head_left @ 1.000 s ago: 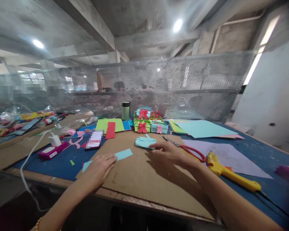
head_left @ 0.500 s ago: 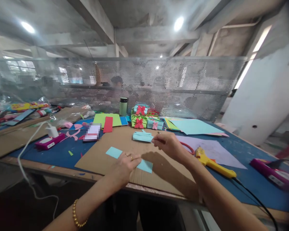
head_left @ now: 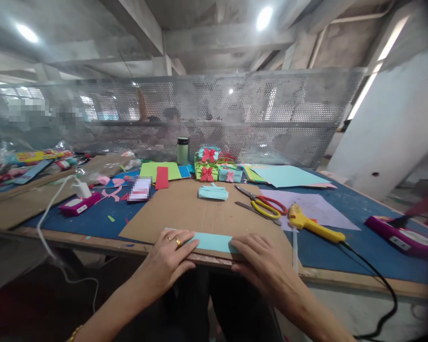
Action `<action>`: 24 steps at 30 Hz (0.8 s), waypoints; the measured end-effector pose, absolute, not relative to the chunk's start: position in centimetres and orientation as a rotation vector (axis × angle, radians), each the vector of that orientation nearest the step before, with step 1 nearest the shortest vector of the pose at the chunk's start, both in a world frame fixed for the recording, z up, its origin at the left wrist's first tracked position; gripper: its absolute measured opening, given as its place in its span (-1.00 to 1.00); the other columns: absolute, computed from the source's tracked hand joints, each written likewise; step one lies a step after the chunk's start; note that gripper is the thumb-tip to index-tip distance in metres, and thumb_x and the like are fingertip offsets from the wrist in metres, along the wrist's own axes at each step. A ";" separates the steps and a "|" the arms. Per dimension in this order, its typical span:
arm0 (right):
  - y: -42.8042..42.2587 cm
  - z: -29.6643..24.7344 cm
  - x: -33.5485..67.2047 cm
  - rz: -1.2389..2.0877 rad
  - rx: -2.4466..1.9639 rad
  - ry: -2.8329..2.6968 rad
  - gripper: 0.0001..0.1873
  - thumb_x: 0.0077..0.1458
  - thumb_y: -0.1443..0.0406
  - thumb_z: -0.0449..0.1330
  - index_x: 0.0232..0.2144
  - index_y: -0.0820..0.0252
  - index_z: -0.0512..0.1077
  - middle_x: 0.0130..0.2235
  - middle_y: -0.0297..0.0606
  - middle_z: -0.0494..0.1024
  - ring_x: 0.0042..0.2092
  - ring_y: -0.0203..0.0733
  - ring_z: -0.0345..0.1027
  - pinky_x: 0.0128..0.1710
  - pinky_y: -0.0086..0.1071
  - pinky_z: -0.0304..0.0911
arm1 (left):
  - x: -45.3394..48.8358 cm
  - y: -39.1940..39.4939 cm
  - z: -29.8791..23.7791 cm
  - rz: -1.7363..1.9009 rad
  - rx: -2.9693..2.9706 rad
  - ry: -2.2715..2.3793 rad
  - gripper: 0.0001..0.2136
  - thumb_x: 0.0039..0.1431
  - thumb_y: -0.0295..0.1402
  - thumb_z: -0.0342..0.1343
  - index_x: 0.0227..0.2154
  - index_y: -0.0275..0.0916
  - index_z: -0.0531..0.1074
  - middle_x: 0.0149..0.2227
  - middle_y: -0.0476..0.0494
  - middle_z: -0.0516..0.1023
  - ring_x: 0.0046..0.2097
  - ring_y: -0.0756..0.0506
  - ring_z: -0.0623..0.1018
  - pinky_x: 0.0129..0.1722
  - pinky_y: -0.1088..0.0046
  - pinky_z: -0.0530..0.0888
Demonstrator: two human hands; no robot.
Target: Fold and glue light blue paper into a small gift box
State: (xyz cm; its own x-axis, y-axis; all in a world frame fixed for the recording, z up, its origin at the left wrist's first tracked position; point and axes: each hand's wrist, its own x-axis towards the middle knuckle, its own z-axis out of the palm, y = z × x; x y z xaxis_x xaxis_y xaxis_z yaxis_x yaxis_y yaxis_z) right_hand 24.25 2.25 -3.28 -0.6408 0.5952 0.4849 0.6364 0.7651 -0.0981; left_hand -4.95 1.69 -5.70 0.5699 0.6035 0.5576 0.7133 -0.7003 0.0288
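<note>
Perforated partition (head_left: 207, 99), bright lamp (head_left: 264, 19), seemingly concrete ceiling (head_left: 200, 13).

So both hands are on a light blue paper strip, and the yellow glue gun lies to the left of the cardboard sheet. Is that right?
Not quite: the yellow glue gun lies to the right of the cardboard sheet, as the head view shows. The left hand and right hand are indeed both on the light blue paper strip.
</note>
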 end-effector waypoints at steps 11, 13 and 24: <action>1.6 -3.5 25.1 -0.174 -0.805 -2.373 -0.78 0.32 0.39 0.09 -0.11 0.17 0.51 -0.29 -0.20 0.48 -0.26 -0.15 0.23 -0.27 -0.25 0.08 | -5.4 0.8 -5.4 -1.099 -2.564 -1.097 -0.81 0.32 -0.47 0.09 -0.06 -0.21 0.50 -0.14 -0.16 0.51 -0.08 -0.13 0.46 0.01 0.20 0.32; 2.0 -3.2 25.1 -0.144 -0.797 -2.372 -0.80 0.32 0.40 0.09 -0.15 0.17 0.52 -0.30 -0.21 0.48 -0.26 -0.16 0.23 -0.27 -0.26 0.07 | -5.8 1.1 -5.2 -1.077 -2.587 -1.130 -0.83 0.33 -0.41 0.10 -0.07 -0.20 0.50 -0.12 -0.15 0.51 -0.07 -0.14 0.46 -0.02 0.22 0.31; 4.1 -2.8 24.1 -0.287 -0.869 -2.333 -0.76 0.34 0.36 0.05 -0.25 0.19 0.53 -0.37 -0.21 0.47 -0.32 -0.14 0.21 -0.31 -0.25 0.02 | -1.1 3.1 -3.2 -0.992 -2.670 -1.181 -0.74 0.22 -0.29 0.22 -0.03 -0.14 0.51 -0.02 -0.19 0.50 0.00 -0.22 0.43 0.02 0.14 0.24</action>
